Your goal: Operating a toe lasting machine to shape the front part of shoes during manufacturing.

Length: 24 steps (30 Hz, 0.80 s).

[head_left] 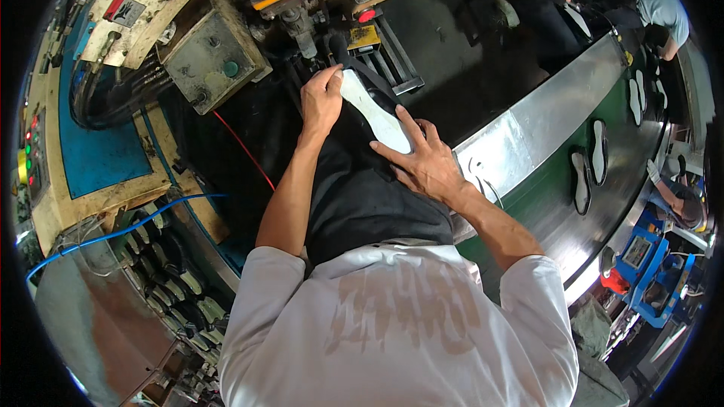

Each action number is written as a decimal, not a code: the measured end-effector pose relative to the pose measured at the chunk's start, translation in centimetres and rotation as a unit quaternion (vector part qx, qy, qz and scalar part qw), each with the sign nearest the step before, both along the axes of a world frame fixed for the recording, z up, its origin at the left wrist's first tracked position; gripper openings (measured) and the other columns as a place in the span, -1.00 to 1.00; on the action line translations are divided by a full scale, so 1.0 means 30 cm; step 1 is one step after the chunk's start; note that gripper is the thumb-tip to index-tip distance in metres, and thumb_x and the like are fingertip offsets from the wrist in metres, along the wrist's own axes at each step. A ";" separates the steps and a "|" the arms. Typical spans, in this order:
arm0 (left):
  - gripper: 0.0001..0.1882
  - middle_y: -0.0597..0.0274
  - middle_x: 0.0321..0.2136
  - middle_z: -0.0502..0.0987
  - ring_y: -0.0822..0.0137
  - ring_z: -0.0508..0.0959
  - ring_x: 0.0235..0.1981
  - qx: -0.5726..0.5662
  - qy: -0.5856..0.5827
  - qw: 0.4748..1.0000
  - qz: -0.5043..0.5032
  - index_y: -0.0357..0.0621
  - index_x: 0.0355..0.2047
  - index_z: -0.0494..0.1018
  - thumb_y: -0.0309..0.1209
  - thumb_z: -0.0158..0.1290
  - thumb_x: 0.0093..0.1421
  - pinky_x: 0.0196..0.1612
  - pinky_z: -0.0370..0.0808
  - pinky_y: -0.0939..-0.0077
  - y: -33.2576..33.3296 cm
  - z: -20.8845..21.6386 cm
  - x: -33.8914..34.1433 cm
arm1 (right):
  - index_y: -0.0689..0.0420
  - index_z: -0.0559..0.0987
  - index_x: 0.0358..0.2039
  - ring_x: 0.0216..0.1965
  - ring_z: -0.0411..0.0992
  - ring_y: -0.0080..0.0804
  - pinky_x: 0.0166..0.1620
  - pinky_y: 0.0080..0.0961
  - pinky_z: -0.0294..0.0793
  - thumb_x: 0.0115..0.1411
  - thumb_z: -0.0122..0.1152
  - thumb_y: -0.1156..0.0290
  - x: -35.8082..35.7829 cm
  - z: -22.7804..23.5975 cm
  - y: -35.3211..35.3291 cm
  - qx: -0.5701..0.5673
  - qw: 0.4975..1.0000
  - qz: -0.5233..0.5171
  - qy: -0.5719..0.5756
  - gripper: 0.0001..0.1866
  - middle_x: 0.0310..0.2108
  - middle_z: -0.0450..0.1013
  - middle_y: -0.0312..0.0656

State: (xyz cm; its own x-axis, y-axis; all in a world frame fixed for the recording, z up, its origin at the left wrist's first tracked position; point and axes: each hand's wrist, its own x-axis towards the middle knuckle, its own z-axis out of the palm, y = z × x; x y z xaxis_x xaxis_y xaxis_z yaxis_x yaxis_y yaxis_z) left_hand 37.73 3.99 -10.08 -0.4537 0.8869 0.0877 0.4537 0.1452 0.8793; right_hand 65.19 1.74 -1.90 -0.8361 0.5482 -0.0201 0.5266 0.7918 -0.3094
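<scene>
A black shoe with a pale, whitish underside (369,109) is turned bottom up in front of the machine, its long axis slanting from upper left to lower right. My left hand (322,102) grips its far end, close to the machine head (302,30), with the thumb along the edge. Around the near end, my right hand (422,154) holds the shoe with its fingers spaced over the edge and underside. The shoe's upper is mostly hidden below, and the fingertips under it do not show.
Worn machine boxes with green buttons (231,68) flank the machine head. Right of me, a metal ledge (520,136) borders a green conveyor belt (539,203) carrying several shoes (580,181). Lower left is a rack of shoe lasts (173,279). A blue hose (113,234) crosses at left. Other people sit far right.
</scene>
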 end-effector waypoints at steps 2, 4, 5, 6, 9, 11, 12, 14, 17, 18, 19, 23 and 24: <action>-0.66 -0.19 -0.07 0.71 -0.14 0.70 0.00 0.000 0.013 1.000 0.010 -0.28 0.05 0.66 -0.30 0.09 0.45 0.09 0.59 0.18 -0.001 0.001 -0.007 | -0.53 0.53 0.37 0.24 0.34 0.19 0.17 -0.01 0.65 0.06 0.53 0.33 -0.008 0.000 0.004 -0.017 1.000 -0.003 -0.003 -0.17 0.57 -0.01 0.12; -0.65 -0.20 -0.08 0.70 -0.18 0.68 0.02 -0.001 0.028 0.999 -0.026 -0.27 0.07 0.65 -0.29 0.07 0.46 0.11 0.59 0.16 0.006 -0.020 -0.035 | -0.46 0.57 0.35 0.25 0.36 0.21 0.19 -0.01 0.62 0.06 0.53 0.34 -0.003 -0.009 0.007 -0.032 0.999 -0.002 0.029 -0.21 0.56 0.02 0.16; -0.59 -0.20 -0.02 0.69 -0.16 0.68 0.06 -0.016 -0.016 0.998 -0.066 -0.29 0.16 0.59 -0.25 0.06 0.49 0.13 0.58 0.15 -0.006 -0.024 -0.053 | -0.39 0.61 0.32 0.26 0.38 0.24 0.22 -0.01 0.59 0.06 0.54 0.35 0.002 -0.008 0.011 -0.054 0.997 -0.011 0.059 -0.24 0.55 0.06 0.20; -0.54 -0.08 0.06 0.69 -0.03 0.70 0.06 -0.001 -0.028 0.994 -0.107 -0.28 0.28 0.51 -0.22 0.03 0.53 0.12 0.59 0.20 -0.019 -0.032 -0.079 | -0.39 0.61 0.32 0.26 0.38 0.24 0.22 -0.01 0.59 0.06 0.54 0.35 0.001 0.009 0.018 -0.044 0.997 0.000 0.060 -0.24 0.55 0.06 0.20; -0.45 0.02 0.20 0.60 0.10 0.64 0.15 -0.013 -0.237 0.970 -0.054 -0.21 0.42 0.40 -0.13 0.01 0.58 0.19 0.58 0.23 -0.059 0.073 -0.165 | -0.22 0.68 0.26 0.19 0.46 0.27 0.23 0.04 0.57 0.15 0.52 0.33 -0.018 0.091 0.034 -0.054 0.982 -0.051 0.175 -0.39 0.50 0.16 0.27; -0.45 0.07 0.12 0.63 0.27 0.66 0.05 0.013 -0.197 0.980 0.017 -0.26 0.40 0.41 -0.15 0.03 0.58 0.14 0.60 0.34 -0.084 0.068 -0.320 | -0.22 0.67 0.27 0.19 0.46 0.27 0.23 0.03 0.56 0.16 0.51 0.33 -0.075 0.186 0.078 -0.013 0.980 -0.044 0.194 -0.39 0.50 0.14 0.29; -0.55 0.05 -0.06 0.69 0.31 0.66 -0.04 0.008 -0.159 0.986 0.057 -0.24 0.29 0.50 -0.21 0.01 0.56 0.07 0.58 0.37 -0.071 0.084 -0.375 | -0.22 0.66 0.28 0.20 0.45 0.27 0.23 0.01 0.55 0.16 0.51 0.33 -0.107 0.237 0.104 0.022 0.976 -0.043 0.213 -0.38 0.50 0.13 0.30; -0.54 -0.07 0.03 0.68 0.12 0.66 0.07 -0.020 -0.090 0.992 0.091 -0.24 0.30 0.49 -0.22 0.01 0.54 0.17 0.54 0.27 -0.042 0.008 -0.468 | -0.25 0.62 0.33 0.24 0.41 0.28 0.21 -0.01 0.56 0.17 0.51 0.32 -0.230 0.347 0.187 0.066 0.972 -0.021 0.226 -0.33 0.52 0.10 0.31; -0.44 -0.23 0.24 0.55 -0.14 0.52 0.29 -0.081 -0.078 0.993 0.038 -0.22 0.33 0.45 -0.14 0.07 0.47 0.34 0.43 0.10 0.067 -0.278 -0.457 | -0.38 0.54 0.39 0.27 0.38 0.33 0.26 0.04 0.52 0.21 0.48 0.27 -0.477 0.430 0.332 0.105 0.964 -0.004 0.244 -0.29 0.51 0.11 0.29; -0.40 -0.32 0.34 0.45 -0.23 0.43 0.38 -0.121 -0.077 0.989 -0.031 -0.21 0.34 0.44 -0.10 0.11 0.43 0.40 0.37 0.03 0.105 -0.277 -0.339 | -0.43 0.52 0.40 0.28 0.37 0.36 0.28 0.06 0.50 0.24 0.46 0.25 -0.545 0.430 0.387 0.116 0.964 -0.018 0.240 -0.29 0.50 0.12 0.29; -0.37 -0.38 0.38 0.36 -0.31 0.34 0.42 -0.153 0.064 0.986 -0.025 -0.21 0.34 0.44 -0.08 0.14 0.40 0.45 0.30 -0.03 0.112 -0.313 -0.221 | -0.46 0.51 0.41 0.28 0.36 0.41 0.31 0.10 0.47 0.26 0.43 0.22 -0.624 0.441 0.429 0.125 0.964 -0.020 0.234 -0.31 0.50 0.12 0.29; -0.35 -0.34 0.52 0.12 -0.25 0.15 0.54 -0.178 0.083 0.980 -0.033 -0.08 0.42 0.36 -0.09 0.13 0.42 0.55 0.12 -0.12 0.089 -0.327 -0.137 | -0.47 0.49 0.41 0.23 0.37 0.48 0.24 0.17 0.53 0.30 0.41 0.19 -0.852 0.422 0.569 0.150 0.962 -0.039 0.225 -0.33 0.51 0.09 0.30; -0.35 -0.34 0.52 0.12 -0.25 0.15 0.54 -0.180 0.081 0.980 -0.028 -0.08 0.42 0.36 -0.09 0.13 0.42 0.55 0.12 -0.12 0.050 -0.308 -0.195 | -0.47 0.49 0.41 0.23 0.37 0.48 0.24 0.17 0.53 0.30 0.41 0.19 -0.896 0.401 0.587 0.147 0.963 -0.034 0.225 -0.33 0.51 0.09 0.30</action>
